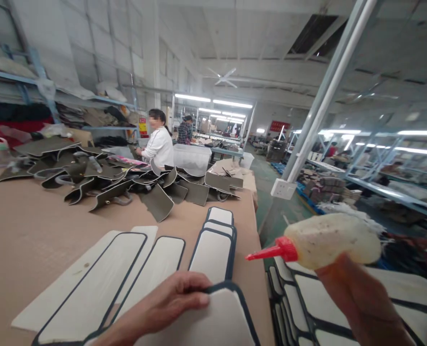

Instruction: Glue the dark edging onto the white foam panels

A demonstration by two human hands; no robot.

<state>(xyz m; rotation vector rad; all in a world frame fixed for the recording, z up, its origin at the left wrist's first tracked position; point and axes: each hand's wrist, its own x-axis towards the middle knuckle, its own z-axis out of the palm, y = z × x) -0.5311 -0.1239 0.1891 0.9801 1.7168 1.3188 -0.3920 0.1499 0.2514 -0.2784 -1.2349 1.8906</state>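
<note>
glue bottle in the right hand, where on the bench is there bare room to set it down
Widest bare patch: the brown tabletop on the left, between the pile of dark grey pieces behind and the white dark-edged panels in front. A narrower strip runs along the table's right edge beside the stacked panels. It is crowded under the left hand.

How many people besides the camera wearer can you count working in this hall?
2. A person in a white top stands behind the pile of dark pieces; a person in a checked shirt works farther back. Others may be hidden by shelving.
</note>
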